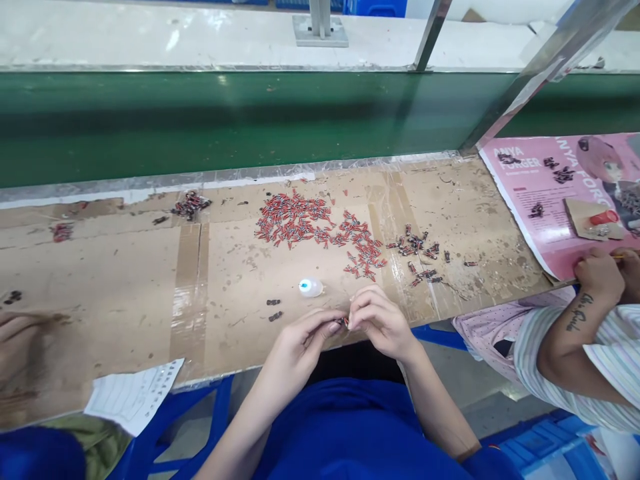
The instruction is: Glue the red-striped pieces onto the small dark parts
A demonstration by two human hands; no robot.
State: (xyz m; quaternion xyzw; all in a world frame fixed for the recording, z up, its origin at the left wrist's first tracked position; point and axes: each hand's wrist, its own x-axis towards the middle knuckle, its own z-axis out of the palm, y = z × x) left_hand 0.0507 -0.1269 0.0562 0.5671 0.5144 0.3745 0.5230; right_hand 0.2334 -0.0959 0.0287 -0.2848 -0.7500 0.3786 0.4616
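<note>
Fingertips of my left hand (311,335) and my right hand (379,319) meet near the table's front edge. Between them is a small dark and red piece (344,323), mostly hidden, its kind too small to tell. Both hands pinch it. Just beyond lies a small white bottle (312,288) with a blue tip. Two small dark pieces (275,309) rest to the left of it. Farther back spreads a big heap of small red and grey pieces (295,219). To its right are several dark pieces with bits of red (414,244).
Cardboard (235,267) covers the table, with a green panel (225,123) behind. More dark pieces (190,205) lie back left. A co-worker's hand (17,340) and a paper sheet (135,395) are at left. Another co-worker's hands (600,275) work right, beside a pink poster (533,220).
</note>
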